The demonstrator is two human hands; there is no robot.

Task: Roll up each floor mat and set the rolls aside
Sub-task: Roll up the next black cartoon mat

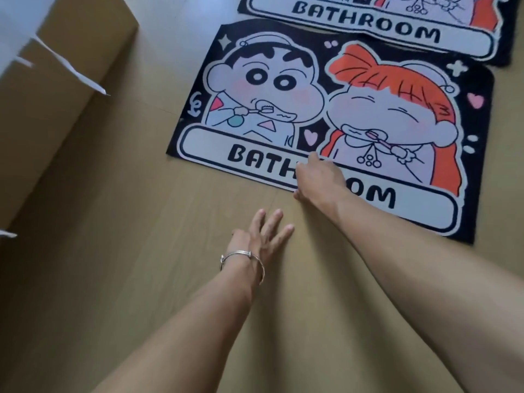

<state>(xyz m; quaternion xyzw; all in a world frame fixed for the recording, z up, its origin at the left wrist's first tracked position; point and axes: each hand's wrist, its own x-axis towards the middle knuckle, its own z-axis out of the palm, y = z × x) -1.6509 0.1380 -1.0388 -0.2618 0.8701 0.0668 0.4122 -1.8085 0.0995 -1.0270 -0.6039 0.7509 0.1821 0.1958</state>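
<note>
Right grip [317, 177] on near mat [255, 89] edge, closure unclear | left grip [263, 231] splayed, off mat

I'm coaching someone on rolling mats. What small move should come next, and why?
Probably bring the open left hand forward to the near edge of the nearer black cartoon-printed floor mat, beside the right hand touching that edge: the mat lies wholly unrolled, and lifting its edge evenly likely needs both.

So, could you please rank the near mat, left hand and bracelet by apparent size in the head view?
1. near mat
2. left hand, though closer to the camera
3. bracelet
</note>
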